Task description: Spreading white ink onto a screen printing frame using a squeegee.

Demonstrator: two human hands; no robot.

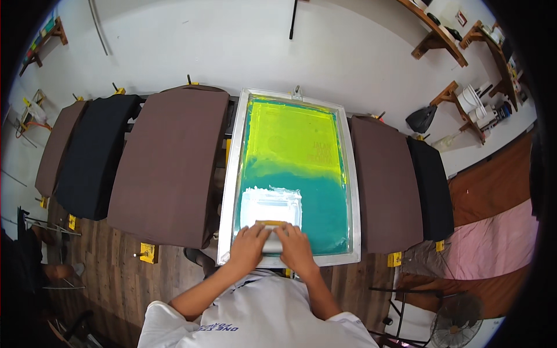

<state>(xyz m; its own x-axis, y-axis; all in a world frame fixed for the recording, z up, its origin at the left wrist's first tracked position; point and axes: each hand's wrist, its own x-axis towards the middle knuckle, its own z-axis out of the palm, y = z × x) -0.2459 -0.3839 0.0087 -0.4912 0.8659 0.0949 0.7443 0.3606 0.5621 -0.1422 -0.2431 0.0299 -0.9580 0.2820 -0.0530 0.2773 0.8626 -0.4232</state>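
Note:
Before me lies a screen printing frame [353, 191], with a silver metal border round a mesh that is yellow-green at the far end and teal nearer me. A white ink patch [270, 203] covers the mesh at the near left. Just on the near side of that patch, both my hands grip a grey squeegee [272, 242] with a yellow-brown strip along its far edge. My left hand [248, 243] is closed on its left end, my right hand [295, 246] on its right end. The fingers partly cover the tool, and its lower edge is hidden.
Left of the frame stand a wide brown fabric-covered board [171, 168] and a black one [96, 156]. A brown board [386, 185] and a black board [430, 188] flank it at right. A fan [458, 319] stands low at right; wooden shelves [435, 43] hang upper right.

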